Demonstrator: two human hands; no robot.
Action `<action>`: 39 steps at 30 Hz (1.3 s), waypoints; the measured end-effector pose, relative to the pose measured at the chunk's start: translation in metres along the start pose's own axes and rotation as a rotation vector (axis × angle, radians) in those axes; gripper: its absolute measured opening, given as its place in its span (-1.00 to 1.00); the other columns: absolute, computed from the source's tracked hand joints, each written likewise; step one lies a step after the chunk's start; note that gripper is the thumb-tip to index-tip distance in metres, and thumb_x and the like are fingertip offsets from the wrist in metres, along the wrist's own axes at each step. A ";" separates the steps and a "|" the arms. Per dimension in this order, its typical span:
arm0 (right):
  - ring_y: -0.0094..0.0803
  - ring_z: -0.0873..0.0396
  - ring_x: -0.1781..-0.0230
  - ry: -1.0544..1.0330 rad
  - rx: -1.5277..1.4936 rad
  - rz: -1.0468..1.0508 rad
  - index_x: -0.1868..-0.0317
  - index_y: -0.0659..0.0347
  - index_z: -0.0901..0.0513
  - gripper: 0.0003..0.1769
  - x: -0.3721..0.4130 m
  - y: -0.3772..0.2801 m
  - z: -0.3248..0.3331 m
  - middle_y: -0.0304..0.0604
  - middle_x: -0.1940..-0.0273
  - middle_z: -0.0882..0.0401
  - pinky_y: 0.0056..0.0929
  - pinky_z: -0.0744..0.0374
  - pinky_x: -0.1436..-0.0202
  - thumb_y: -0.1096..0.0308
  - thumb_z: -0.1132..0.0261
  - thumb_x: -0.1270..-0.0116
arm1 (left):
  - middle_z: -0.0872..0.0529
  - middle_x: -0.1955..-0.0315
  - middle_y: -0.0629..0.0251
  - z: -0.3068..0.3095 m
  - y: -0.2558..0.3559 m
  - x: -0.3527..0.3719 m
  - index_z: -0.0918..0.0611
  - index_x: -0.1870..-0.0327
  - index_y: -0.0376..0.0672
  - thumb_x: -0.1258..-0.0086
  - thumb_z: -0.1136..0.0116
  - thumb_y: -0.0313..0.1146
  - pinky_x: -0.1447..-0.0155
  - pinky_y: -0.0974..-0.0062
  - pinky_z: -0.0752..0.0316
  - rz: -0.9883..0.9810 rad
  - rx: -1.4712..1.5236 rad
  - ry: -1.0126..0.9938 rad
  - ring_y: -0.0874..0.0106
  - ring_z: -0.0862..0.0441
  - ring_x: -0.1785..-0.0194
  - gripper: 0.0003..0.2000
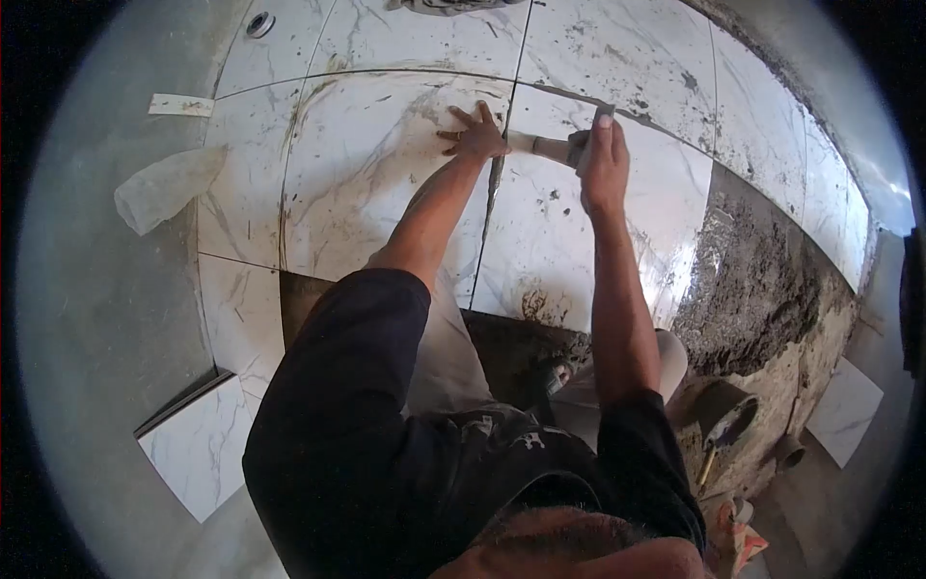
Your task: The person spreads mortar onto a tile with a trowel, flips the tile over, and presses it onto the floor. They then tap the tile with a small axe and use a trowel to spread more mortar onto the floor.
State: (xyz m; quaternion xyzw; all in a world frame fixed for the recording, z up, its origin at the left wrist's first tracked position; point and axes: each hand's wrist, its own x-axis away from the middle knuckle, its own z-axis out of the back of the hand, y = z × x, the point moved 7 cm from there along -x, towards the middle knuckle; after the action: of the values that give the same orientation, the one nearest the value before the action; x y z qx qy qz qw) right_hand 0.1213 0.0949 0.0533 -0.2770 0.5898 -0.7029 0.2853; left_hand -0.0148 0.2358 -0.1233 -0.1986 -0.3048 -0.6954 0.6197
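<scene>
My left hand (475, 137) lies with fingers spread on a large white marbled tile (386, 183), close to the joint with its right-hand neighbour. My right hand (604, 166) is closed around the dark, flat end of what looks like a trowel (552, 149). Its pale handle points left toward my left hand, over a second white tile (540, 222). A grey corner of the tool shows above my thumb. Whether the handle touches the tile is hard to tell. Dark smears and crumbs of mortar mark both tiles.
Rough grey mortar (743, 280) lies right of the tiles, with a bucket (723, 410) below it. Loose tiles rest at lower left (198, 449) and right (845, 410). A plastic bag (169, 188), a white strip (181, 104) and a small roll (260, 24) are at left.
</scene>
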 end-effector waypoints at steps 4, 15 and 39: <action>-0.46 -0.47 0.43 0.056 -0.139 0.068 0.18 0.27 -0.45 -0.55 0.020 -0.007 0.009 -0.12 0.41 -0.53 -0.49 -0.46 0.33 -0.01 0.08 -0.42 | 0.57 -0.31 -0.21 -0.009 -0.004 -0.012 0.27 -0.40 0.21 -0.01 -0.31 0.02 -0.09 -0.46 -0.08 -0.019 -0.004 0.043 -0.60 0.34 -0.23 0.06; -0.54 -0.40 0.50 -0.013 0.013 -0.068 0.20 0.26 -0.44 -0.54 0.051 0.004 0.006 -0.15 0.42 -0.52 -0.54 -0.40 0.45 -0.02 0.10 -0.42 | 0.54 -0.27 -0.35 -0.014 -0.001 -0.022 0.27 -0.40 0.11 0.02 -0.31 0.09 -0.03 -0.56 0.00 -0.056 -0.019 0.061 -0.64 0.42 -0.19 0.10; -0.54 -0.36 0.44 -0.060 0.010 -0.135 0.16 0.27 -0.44 -0.50 0.103 -0.007 0.009 -0.20 0.41 -0.49 -0.52 -0.36 0.35 -0.07 0.08 -0.40 | 0.56 -0.28 -0.32 -0.008 -0.005 -0.011 0.24 -0.41 0.13 0.00 -0.34 -0.06 -0.06 -0.54 0.00 -0.060 0.075 0.033 -0.64 0.36 -0.19 0.07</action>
State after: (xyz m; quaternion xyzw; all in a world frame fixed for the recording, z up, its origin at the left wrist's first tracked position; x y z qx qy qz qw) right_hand 0.0564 0.0150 0.0668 -0.3353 0.5574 -0.7150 0.2563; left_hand -0.0171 0.2390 -0.1371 -0.1547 -0.3261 -0.7049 0.6106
